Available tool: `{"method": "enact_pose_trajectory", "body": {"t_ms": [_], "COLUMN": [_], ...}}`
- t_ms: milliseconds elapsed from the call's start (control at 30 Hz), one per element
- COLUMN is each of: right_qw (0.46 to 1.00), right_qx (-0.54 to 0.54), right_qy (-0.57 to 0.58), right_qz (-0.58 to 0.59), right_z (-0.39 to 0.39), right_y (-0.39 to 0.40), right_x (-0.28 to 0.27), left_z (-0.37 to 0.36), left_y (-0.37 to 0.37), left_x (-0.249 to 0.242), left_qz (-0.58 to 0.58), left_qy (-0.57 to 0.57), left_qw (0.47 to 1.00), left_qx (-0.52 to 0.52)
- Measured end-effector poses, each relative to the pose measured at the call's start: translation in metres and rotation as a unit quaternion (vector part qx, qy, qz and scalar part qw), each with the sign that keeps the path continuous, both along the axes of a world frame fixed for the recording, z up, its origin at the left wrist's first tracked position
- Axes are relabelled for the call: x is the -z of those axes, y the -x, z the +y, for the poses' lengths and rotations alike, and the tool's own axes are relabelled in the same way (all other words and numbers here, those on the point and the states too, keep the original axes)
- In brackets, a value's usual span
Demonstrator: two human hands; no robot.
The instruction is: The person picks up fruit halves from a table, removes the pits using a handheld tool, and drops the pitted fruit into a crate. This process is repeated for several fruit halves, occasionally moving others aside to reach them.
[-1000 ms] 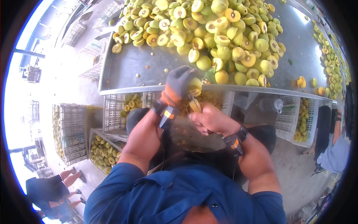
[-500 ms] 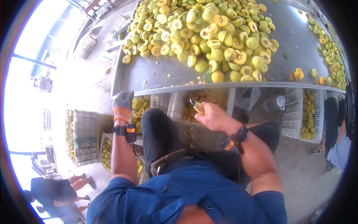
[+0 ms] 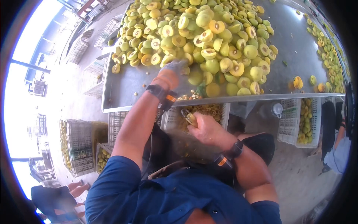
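Observation:
My left hand (image 3: pixel 173 71), in a grey and orange glove, is over the near edge of a heap of halved yellow-green stone fruit (image 3: pixel 212 65), which look like peaches. Motion smears its fingers, so whether they grip a fruit half does not show. My right hand (image 3: pixel 207 128) is closed round a yellow-handled tool with a looped metal tip (image 3: pixel 191 118). That tool is held below the table's front rim, above a crate (image 3: pixel 226 117) of yellowish fruit scraps (image 3: pixel 209 110). Loose pits (image 3: pixel 194 96) lie near the rim of the metal table (image 3: pixel 123 84).
Stacked crates of fruit (image 3: pixel 80 142) stand at the left on the floor. A white crate (image 3: pixel 289 123) with more fruit is under the table at right, near a clear plastic container (image 3: pixel 277 109). One person (image 3: pixel 56 199) is at lower left; another's sleeve (image 3: pixel 337 155) shows at right.
My left hand has moved from the table's front left rim up and right to the fruit heap. My right hand keeps the tool below the rim. The view has shifted slightly.

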State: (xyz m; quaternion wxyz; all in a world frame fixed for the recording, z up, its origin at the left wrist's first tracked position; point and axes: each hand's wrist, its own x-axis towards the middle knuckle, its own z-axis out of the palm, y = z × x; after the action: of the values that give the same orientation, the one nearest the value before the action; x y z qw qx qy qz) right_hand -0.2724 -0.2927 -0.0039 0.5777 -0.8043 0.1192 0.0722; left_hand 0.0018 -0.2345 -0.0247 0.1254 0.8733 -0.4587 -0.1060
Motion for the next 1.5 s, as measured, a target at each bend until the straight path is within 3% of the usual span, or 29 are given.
{"method": "enact_pose_trajectory", "body": {"t_ms": [167,233,300,400,467,533,567,667,867,1067,1167,1367,1500], "right_qw": [0.995,0.983,0.952,0.953,0.948,0.92,0.903,0.934,0.925,0.968,0.975,0.99,0.985], "right_qx": [0.078,0.14,0.177,0.246,0.236,0.28,0.301,0.269,0.265,0.19,0.146,0.125,0.104], "right_qy": [0.012,0.026,0.114,-0.024,-0.164,-0.237,-0.274,-0.028,0.112,0.043,0.041,0.01,0.039], "right_qz": [-0.067,-0.119,-0.223,-0.176,-0.135,-0.139,-0.137,-0.233,-0.248,-0.157,-0.165,-0.067,-0.132], "right_z": [-0.007,-0.012,-0.017,-0.019,-0.02,-0.009,-0.004,0.001,0.005,0.005,0.014,0.01,0.011], "right_y": [-0.013,-0.021,-0.031,-0.041,-0.045,-0.044,-0.043,-0.046,-0.046,-0.04,-0.029,-0.026,-0.03], "right_x": [0.003,0.0,0.008,0.002,0.006,-0.008,-0.012,0.001,-0.001,-0.019,-0.009,-0.004,0.012], "left_z": [0.017,0.032,0.044,0.055,0.062,0.066,0.067,0.074,0.079,0.083,0.083,0.086,0.083], "left_y": [-0.001,0.011,0.036,0.079,0.089,0.106,0.116,0.119,0.119,0.123,0.115,0.122,0.126], "left_x": [0.009,0.002,-0.023,-0.054,-0.046,-0.053,-0.041,-0.018,-0.009,-0.01,-0.007,-0.02,-0.02], "left_qz": [0.038,0.126,0.162,0.197,0.354,0.525,0.503,0.483,0.416,0.292,0.385,0.353,0.388], "left_qy": [0.087,0.147,0.154,0.181,0.244,0.297,0.365,0.388,0.37,0.356,0.41,0.383,0.382], "left_qw": [0.995,0.981,0.975,0.963,0.902,0.792,0.781,0.777,0.82,0.876,0.808,0.839,0.822], "left_qx": [-0.029,-0.031,0.004,0.024,-0.034,-0.095,-0.068,-0.111,-0.132,-0.141,-0.177,-0.159,-0.166]}}
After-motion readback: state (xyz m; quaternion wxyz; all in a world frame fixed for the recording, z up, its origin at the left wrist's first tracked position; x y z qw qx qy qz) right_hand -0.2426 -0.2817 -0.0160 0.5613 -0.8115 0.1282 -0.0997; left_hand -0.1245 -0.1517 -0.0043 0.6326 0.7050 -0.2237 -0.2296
